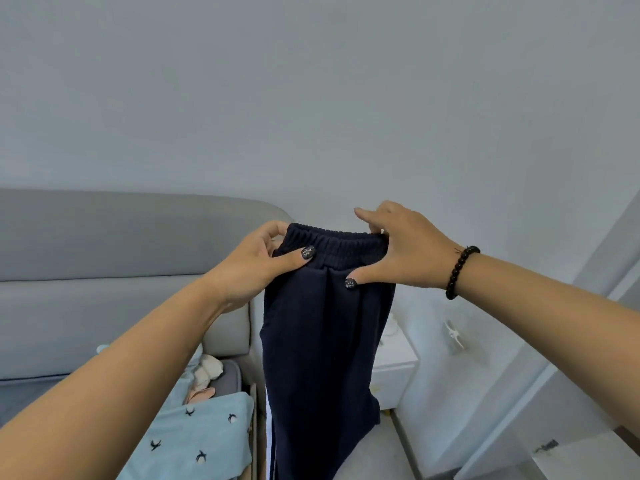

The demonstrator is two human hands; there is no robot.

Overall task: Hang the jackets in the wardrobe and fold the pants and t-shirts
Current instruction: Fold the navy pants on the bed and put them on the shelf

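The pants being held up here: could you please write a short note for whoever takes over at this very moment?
Left hand: pinches the left end of the waistband, thumb in front.
Right hand: grips the right end of the waistband, thumb in front; bead bracelet on that wrist.
Pants: dark navy with a white side stripe, held up in the air by the waistband, legs hanging down together between the bed and the white nightstand.
Done: pants picked up and held straight.
Left: fold these pants and set them down. No jackets, t-shirts or wardrobe are in view, so their state is unknown.
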